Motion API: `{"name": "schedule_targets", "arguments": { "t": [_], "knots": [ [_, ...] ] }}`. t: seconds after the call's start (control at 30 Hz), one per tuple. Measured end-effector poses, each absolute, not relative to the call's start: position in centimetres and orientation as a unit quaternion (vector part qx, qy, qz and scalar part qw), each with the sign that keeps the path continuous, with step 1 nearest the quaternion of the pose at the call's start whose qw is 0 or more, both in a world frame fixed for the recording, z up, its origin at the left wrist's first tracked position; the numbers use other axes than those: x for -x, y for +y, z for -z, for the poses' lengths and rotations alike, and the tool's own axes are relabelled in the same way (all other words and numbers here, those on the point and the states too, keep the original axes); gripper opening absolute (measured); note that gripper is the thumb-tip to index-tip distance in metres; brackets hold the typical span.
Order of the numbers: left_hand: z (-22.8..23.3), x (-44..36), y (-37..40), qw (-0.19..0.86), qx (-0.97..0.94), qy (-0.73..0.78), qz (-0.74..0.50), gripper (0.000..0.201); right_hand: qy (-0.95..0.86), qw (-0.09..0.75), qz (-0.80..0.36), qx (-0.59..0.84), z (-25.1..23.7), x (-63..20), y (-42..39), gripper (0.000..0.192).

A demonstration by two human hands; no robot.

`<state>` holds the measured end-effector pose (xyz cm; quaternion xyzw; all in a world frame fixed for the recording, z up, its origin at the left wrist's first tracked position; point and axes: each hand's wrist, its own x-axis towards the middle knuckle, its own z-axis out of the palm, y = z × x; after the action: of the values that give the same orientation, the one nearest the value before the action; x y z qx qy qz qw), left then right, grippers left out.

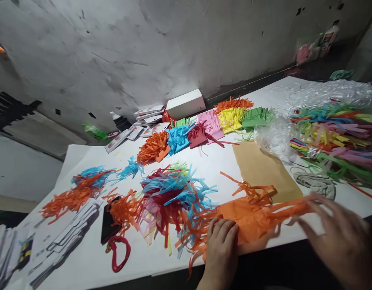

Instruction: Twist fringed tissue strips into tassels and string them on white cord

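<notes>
Pressing down on an orange sheet of fringed cut paper [249, 215] at the near edge of the counter [83, 257].

Left hand [221, 249] lies flat on the sheet's near left part, fingers [225, 229] extended and together on the paper, gripping nothing. Right hand [339, 237], blurred, hovers at the sheet's right-hand strips with fingers spread open; whether it touches them I cannot tell. Just beyond lies a brown paper rectangle [264, 169]; left of the sheet, a tangled heap of blue, red and orange paper strips [170, 193]. Farther back runs a row of coloured fringed papers [210, 125], a white box [186, 103], and clear plastic wrap [325, 92] against the scuffed grey wall [143, 48].
</notes>
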<state>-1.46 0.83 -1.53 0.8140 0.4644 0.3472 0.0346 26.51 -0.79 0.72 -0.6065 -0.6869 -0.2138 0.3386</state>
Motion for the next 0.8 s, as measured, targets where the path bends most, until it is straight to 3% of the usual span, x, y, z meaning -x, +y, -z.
{"name": "schedule_targets", "arguments": {
  "t": [0.1, 0.2, 0.3, 0.47, 0.6, 0.8],
  "knots": [
    [1.4, 1.4, 0.7, 0.023, -0.816, 0.462, -0.348, 0.030, -0.832, 0.332, 0.136, 0.423, -1.8, -22.1, -0.6, 0.033],
    [1.5, 1.9, 0.5, 0.023, -0.823, 0.436, -0.363, 0.030, -0.866, 0.334, 0.111, 0.356, -0.9, -19.1, 0.0, 0.042],
    [2.0, 3.1, 0.0, 0.033, -0.821, 0.421, -0.386, 0.031, -0.849, 0.381, 0.070, 0.359, 0.5, -19.2, 0.1, 0.041],
    [1.9, 4.0, -0.6, 0.090, -0.806, 0.471, -0.348, 0.030, -0.827, 0.381, -0.073, 0.407, 0.5, -20.4, 0.0, 0.028],
    [0.4, 3.1, 0.7, 0.065, -0.764, 0.554, -0.325, 0.023, -0.781, 0.415, -0.045, 0.465, -0.5, -18.9, 1.5, 0.019],
    [0.0, 2.9, 3.0, 0.042, -0.737, 0.628, -0.247, 0.021, -0.768, 0.345, 0.012, 0.540, 0.7, -17.4, 3.2, 0.030]
  ]
}}
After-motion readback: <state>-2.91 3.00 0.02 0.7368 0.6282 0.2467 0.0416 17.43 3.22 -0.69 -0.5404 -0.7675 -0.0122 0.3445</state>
